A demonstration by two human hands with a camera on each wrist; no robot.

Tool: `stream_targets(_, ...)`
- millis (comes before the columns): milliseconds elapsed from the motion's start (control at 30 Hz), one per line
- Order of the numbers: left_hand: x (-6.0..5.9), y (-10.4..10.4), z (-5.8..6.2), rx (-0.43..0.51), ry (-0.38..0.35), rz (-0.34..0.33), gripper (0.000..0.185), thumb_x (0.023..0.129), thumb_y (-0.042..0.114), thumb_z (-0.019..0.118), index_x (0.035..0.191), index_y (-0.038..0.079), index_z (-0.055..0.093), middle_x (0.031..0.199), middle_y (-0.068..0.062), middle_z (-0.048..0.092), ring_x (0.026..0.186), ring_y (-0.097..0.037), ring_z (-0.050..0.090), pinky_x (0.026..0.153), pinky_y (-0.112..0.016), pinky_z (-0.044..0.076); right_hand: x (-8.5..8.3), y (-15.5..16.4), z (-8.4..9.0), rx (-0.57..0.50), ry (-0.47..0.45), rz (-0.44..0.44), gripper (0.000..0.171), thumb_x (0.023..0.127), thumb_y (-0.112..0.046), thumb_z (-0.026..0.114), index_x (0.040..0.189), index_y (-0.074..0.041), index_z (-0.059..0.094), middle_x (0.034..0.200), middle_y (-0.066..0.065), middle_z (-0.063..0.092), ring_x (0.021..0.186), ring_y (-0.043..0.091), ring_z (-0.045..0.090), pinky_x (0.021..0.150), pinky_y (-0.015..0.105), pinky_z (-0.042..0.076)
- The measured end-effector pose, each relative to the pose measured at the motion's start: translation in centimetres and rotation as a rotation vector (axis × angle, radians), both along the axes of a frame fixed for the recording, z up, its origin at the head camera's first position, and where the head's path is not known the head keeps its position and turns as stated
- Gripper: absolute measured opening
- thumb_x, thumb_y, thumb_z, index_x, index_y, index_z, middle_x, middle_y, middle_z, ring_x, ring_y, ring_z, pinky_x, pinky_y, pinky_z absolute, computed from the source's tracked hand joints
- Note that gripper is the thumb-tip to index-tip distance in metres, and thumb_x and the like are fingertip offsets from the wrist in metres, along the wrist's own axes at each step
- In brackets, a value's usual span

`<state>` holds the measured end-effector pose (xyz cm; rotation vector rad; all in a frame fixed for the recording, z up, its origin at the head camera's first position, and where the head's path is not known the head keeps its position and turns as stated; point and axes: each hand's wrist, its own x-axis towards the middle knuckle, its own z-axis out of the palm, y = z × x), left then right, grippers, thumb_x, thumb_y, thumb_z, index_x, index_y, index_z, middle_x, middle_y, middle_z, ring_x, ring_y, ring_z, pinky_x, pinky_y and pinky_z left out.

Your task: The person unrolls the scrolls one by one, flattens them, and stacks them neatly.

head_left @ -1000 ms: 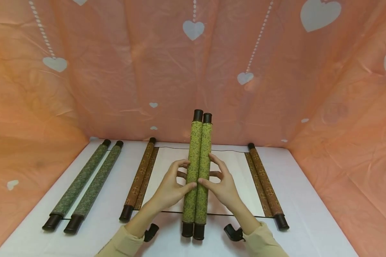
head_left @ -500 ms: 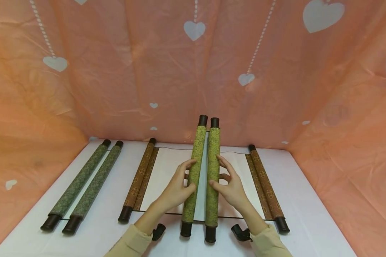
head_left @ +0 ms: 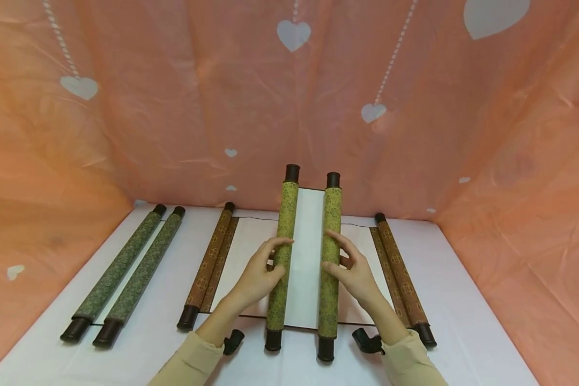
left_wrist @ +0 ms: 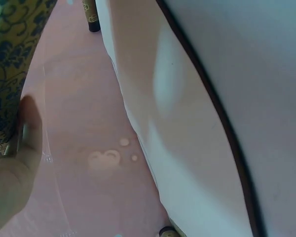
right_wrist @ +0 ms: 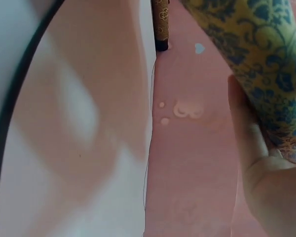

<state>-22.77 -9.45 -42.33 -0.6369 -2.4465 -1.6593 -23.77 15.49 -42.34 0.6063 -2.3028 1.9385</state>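
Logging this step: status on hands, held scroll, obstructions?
Left hand, right hand gripping yellow-green patterned scroll, one each side. Partly unrolled, held up. Brown-bordered scroll spread open beneath; nothing visibly blocking.

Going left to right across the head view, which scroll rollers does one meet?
Dark green left roller, dark green right roller, brown left roller, yellow-green left roller, yellow-green right roller, brown right roller.
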Motion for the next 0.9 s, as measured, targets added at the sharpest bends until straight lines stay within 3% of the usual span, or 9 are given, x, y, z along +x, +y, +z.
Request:
stream_targets(133, -0.2, 0.0, 0.3, -0.032, 0.048, 0.018, 0.057, 0.095, 0.008, 0.075, 0.147, 0.016, 0.053, 0.145, -0.008, 0.055, 0.117, -0.024, 0.057, 0.084, -0.037, 0.054, -0.3, 0.1, 0.1, 0.045, 0.023, -0.035, 0.077, 0.09, -0.007, 0.082, 0.156, -0.021, 0.047, 0.15, 0.013, 0.051, 0.117, 0.031, 0.059, 0.09, 0.035, 0.053)
stream_targets(300, 0.1, -0.6, 0.7, -0.06, 0.041, 0.015, 0.068, 0.093, 0.004, 0.076, 0.153, 0.019, 0.049, 0.15, -0.011, 0.05, 0.118, -0.03, 0.056, 0.083, -0.039, 0.053, -0.4, 0.5, 0.1, 0.036, 0.026, -0.034, 0.079, 0.088, 0.002, 0.08, 0.156, -0.018, 0.047, 0.137, 0.022, 0.059, 0.11, 0.028, 0.06, 0.088, 0.033, 0.053)
stream_targets(500, 0.1, -1.6, 1.2, -0.07, -0.004, -0.001, 0.074, 0.094, 0.001, 0.068, 0.159, 0.024, 0.042, 0.153, -0.017, 0.04, 0.116, -0.032, 0.05, 0.083, -0.042, 0.049, -0.5, 1.2, 0.4, 0.033, 0.033, -0.003, 0.081, 0.088, 0.01, 0.072, 0.159, -0.016, 0.045, 0.156, 0.016, 0.045, 0.119, 0.033, 0.057, 0.09, 0.027, 0.051)
stream_targets(633, 0.0, -1.9, 1.4, -0.075, -0.047, 0.012, 0.079, 0.09, -0.001, 0.062, 0.16, 0.028, 0.04, 0.156, -0.019, 0.035, 0.128, -0.034, 0.045, 0.091, -0.048, 0.043, -0.4, 1.4, 0.6, 0.036, 0.018, -0.015, 0.084, 0.085, 0.017, 0.06, 0.16, -0.018, 0.043, 0.165, 0.009, 0.035, 0.132, 0.035, 0.049, 0.085, 0.025, 0.047)
stream_targets(767, 0.1, -2.1, 1.5, -0.064, -0.07, 0.028, 0.08, 0.089, -0.002, 0.058, 0.161, 0.029, 0.04, 0.156, -0.02, 0.033, 0.133, -0.036, 0.041, 0.092, -0.053, 0.039, -0.3, 1.6, 0.9, 0.027, 0.005, -0.028, 0.087, 0.082, 0.019, 0.049, 0.161, -0.017, 0.043, 0.168, 0.009, 0.031, 0.123, 0.037, 0.047, 0.067, 0.026, 0.04)
stream_targets(900, 0.0, -2.1, 1.5, -0.06, -0.041, 0.053, 0.074, 0.091, -0.002, 0.062, 0.158, 0.025, 0.044, 0.152, -0.021, 0.037, 0.131, -0.038, 0.044, 0.096, -0.056, 0.041, -0.3, 1.5, 0.9, -0.007, -0.018, 0.0, 0.081, 0.089, 0.016, 0.055, 0.162, -0.016, 0.04, 0.169, 0.01, 0.027, 0.124, 0.039, 0.049, 0.067, 0.025, 0.045)
